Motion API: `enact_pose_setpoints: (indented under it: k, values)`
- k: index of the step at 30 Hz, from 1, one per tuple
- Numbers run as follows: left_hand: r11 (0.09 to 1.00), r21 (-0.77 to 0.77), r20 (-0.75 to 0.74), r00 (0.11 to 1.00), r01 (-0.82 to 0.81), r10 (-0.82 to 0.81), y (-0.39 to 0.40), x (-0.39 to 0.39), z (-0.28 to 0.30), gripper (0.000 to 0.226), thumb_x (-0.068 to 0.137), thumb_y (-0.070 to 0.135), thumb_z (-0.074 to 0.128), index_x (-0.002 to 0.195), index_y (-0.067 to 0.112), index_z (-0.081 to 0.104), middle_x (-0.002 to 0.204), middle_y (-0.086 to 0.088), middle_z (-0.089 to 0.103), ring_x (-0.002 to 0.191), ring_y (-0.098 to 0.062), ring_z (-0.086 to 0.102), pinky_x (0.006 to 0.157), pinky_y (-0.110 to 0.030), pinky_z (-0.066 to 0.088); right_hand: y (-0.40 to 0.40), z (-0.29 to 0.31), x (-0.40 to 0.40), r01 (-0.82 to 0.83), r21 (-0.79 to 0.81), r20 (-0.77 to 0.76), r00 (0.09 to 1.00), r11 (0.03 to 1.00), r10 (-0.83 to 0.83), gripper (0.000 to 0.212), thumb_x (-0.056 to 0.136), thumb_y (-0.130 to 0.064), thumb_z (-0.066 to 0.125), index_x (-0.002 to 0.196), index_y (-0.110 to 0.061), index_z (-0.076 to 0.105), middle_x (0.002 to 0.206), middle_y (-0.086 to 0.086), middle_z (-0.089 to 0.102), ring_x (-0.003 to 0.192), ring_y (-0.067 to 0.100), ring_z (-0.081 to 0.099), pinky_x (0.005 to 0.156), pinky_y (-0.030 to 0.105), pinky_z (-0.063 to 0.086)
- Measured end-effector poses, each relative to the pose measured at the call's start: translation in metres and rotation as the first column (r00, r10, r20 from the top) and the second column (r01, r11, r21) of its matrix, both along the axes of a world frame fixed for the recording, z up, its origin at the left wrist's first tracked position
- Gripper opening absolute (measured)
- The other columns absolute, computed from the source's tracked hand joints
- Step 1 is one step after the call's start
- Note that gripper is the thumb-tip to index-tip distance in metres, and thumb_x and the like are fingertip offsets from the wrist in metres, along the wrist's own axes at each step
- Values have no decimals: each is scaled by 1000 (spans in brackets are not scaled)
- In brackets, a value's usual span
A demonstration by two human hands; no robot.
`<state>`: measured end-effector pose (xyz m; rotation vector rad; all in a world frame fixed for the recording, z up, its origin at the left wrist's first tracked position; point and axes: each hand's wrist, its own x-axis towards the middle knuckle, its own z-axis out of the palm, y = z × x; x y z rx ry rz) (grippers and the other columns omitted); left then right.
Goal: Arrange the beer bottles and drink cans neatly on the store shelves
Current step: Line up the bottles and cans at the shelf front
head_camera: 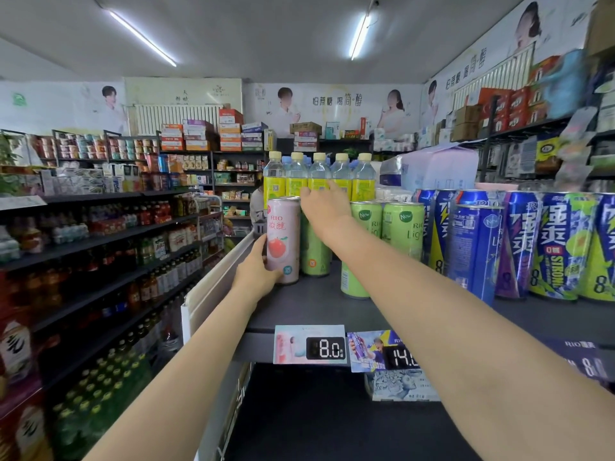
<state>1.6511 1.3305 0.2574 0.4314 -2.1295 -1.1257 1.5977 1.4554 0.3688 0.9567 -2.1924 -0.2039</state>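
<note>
A pink peach can (283,239) stands upright at the left end of the dark top shelf (319,307). My left hand (258,269) grips its lower part. My right hand (324,202) reaches over the green cans (314,254) behind it, fingers stretched toward a row of yellow-labelled bottles (319,181). More green cans (387,227) stand just right of my right arm. Tall blue cans (476,247) fill the shelf's right side.
Price tags (311,344) hang on the shelf's front edge. A white end panel (213,287) borders the shelf on the left. Across the aisle, dark shelves (100,261) hold bottled drinks. A wrapped pack (436,168) sits behind the blue cans.
</note>
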Motion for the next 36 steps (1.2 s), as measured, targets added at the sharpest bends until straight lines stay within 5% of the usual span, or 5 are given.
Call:
enact_pose_setpoints:
  k: [7,11,17,28,36]
  values:
    - [999,1,27,999,36,-36,-2,-1,0,79,84,1,60,148,25,20,139,-5,48,125,-24,46,105,-42,40,3,6,8,107,56,-8,994,993,-107,44,88,-4,52,131,-6,40,79,-3,59,101,25,60,114,50,9]
    - [1000,11,26,999,28,-28,-7,-3,-1,81,82,1,62,147,26,21,136,-7,51,123,-25,49,103,-43,42,30,19,15,15,0,134,991,1000,-15,50,86,-27,65,129,-12,44,114,4,62,112,26,56,113,53,14]
    - [1000,-2,27,999,19,-19,-8,-6,-2,80,82,2,64,147,25,23,136,-8,51,123,-25,49,105,-44,40,89,5,9,3,-41,259,966,999,8,84,74,-59,65,139,-18,33,133,5,52,128,29,44,111,60,5]
    - [1000,10,-5,1000,17,-17,-5,-5,-1,81,79,6,70,145,24,27,131,-9,55,119,-25,52,103,-43,41,103,7,9,-136,147,181,977,980,109,104,69,-40,78,147,-10,16,145,6,39,139,27,27,116,41,-4]
    - [997,-74,54,998,12,-8,1,-6,1,89,78,10,73,148,20,19,140,-7,47,126,-29,45,107,-41,35,82,-2,4,-130,86,75,990,988,124,90,66,-54,71,131,-5,33,124,11,58,138,36,27,116,41,3]
